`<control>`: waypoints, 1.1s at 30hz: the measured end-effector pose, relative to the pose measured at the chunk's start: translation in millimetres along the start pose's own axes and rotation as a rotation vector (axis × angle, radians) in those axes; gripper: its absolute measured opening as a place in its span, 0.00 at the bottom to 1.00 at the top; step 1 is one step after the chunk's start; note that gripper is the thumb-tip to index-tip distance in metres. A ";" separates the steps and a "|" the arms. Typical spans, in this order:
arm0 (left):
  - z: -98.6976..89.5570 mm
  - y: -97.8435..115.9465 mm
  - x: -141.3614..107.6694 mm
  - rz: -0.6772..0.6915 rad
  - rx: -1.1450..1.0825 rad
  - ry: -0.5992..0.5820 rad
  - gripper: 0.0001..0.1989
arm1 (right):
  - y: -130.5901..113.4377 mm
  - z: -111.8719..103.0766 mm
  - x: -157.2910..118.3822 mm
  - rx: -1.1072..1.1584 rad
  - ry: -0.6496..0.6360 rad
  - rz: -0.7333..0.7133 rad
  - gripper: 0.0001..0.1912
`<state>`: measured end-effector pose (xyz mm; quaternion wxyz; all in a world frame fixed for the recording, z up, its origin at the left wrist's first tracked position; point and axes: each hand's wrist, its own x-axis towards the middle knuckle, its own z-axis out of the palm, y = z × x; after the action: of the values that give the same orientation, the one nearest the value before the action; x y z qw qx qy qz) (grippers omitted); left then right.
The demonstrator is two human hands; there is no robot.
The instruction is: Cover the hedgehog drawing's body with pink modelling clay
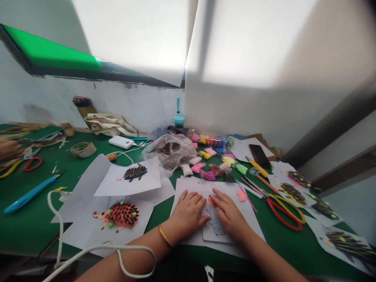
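My left hand lies flat with fingers stretched out on white paper, its thumb at the edge of a small white card. On the card is a blue-lined drawing of an animal shape filled with small marks. My right hand rests over the drawing's right side, fingers extended, holding nothing I can see. Its fingers touch or nearly touch a flattened piece of pink modelling clay at the drawing's top. Part of the drawing is hidden under the right hand. Another pink clay piece lies to the right.
Bagged coloured clay and a plastic bag of dark seeds lie behind. Scissors, a cutter and a phone are right. Left are a clay hedgehog, a white cable and another person's hand.
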<state>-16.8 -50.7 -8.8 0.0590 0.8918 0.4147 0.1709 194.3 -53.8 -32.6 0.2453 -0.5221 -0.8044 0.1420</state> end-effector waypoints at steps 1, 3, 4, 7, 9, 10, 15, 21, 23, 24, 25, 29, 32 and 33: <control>-0.5 0.3 0.8 0.001 0.000 0.000 0.24 | 0.3 0.2 -0.1 -0.001 0.006 -0.012 0.23; -1.1 0.6 2.3 -0.002 -0.001 0.001 0.24 | -0.2 0.9 -0.6 -0.018 0.016 -0.035 0.23; -1.2 0.6 2.8 -0.005 -0.001 0.002 0.24 | -1.2 1.2 -0.9 -0.032 0.017 -0.044 0.24; -1.1 1.0 3.4 -0.013 0.002 0.004 0.25 | -5.6 1.6 -1.4 -0.079 0.008 -0.048 0.24; -1.2 1.2 3.1 -0.014 0.007 0.005 0.25 | -8.4 1.1 -1.3 -0.097 0.002 -0.042 0.24; -1.3 1.3 2.9 -0.013 0.010 0.005 0.25 | -9.4 0.9 -1.1 -0.101 0.001 -0.040 0.24; -2.0 1.3 2.7 -0.007 0.015 0.003 0.25 | -7.4 0.2 0.0 -0.083 0.003 -0.038 0.24; -1.6 1.4 3.3 -0.011 0.021 0.003 0.25 | -3.0 1.1 0.5 -0.065 0.002 -0.047 0.24; -1.1 1.2 3.3 -0.013 0.020 0.002 0.26 | -3.7 1.8 0.4 -0.079 -0.002 -0.047 0.25; -0.7 1.0 3.2 -0.013 0.019 0.000 0.26 | -4.2 2.1 0.4 -0.089 -0.005 -0.045 0.24; -0.4 0.8 3.2 -0.013 0.019 0.000 0.26 | -4.5 2.3 0.5 -0.096 -0.009 -0.041 0.24; 0.7 0.0 2.8 -0.010 0.014 0.003 0.26 | -3.6 1.4 1.0 -0.078 -0.002 -0.026 0.24; 0.7 0.1 2.7 -0.010 0.011 0.004 0.26 | -4.1 0.9 1.3 -0.069 -0.004 -0.020 0.24; 0.5 0.3 2.7 -0.010 0.011 0.004 0.26 | -5.1 1.2 1.5 -0.078 -0.012 -0.014 0.24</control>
<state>-14.8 -48.8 -8.6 0.0541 0.8898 0.4201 0.1700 189.2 -54.4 -30.7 0.2206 -0.5246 -0.8146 0.1118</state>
